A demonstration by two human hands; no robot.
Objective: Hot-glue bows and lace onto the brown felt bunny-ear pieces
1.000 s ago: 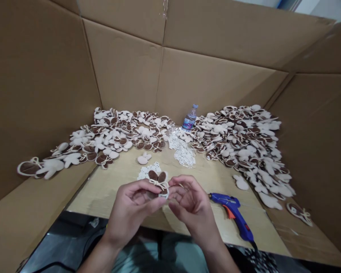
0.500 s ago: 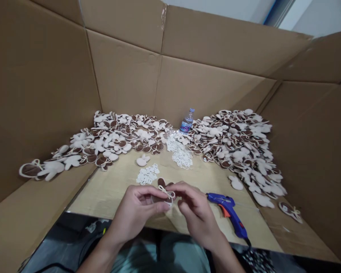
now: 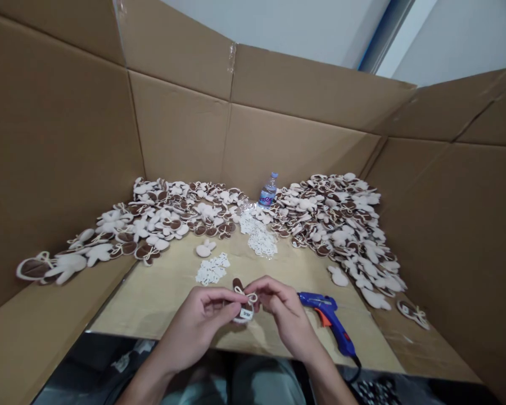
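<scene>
Between my two hands is a brown bunny-shaped patch with pale edging, a cream cord bow and a small white label on its lower part. My left hand pinches its left side between thumb and fingers. On the other side, my right hand has its bent fingers closed at the bow and the patch's upper right edge. A blue glue gun with an orange trigger lies just right of my right hand. Beyond my left hand is a small pile of white labels.
Heaps of bunny patches line the back left and the right. A bag of white tags lies before a water bottle. Cardboard walls enclose the table. One patch lies apart at right.
The view has tilted up slightly. The patch's lower part, with its white label, is now exposed as my left thumb has shifted off it. My right fingers have drawn in to the bow.
</scene>
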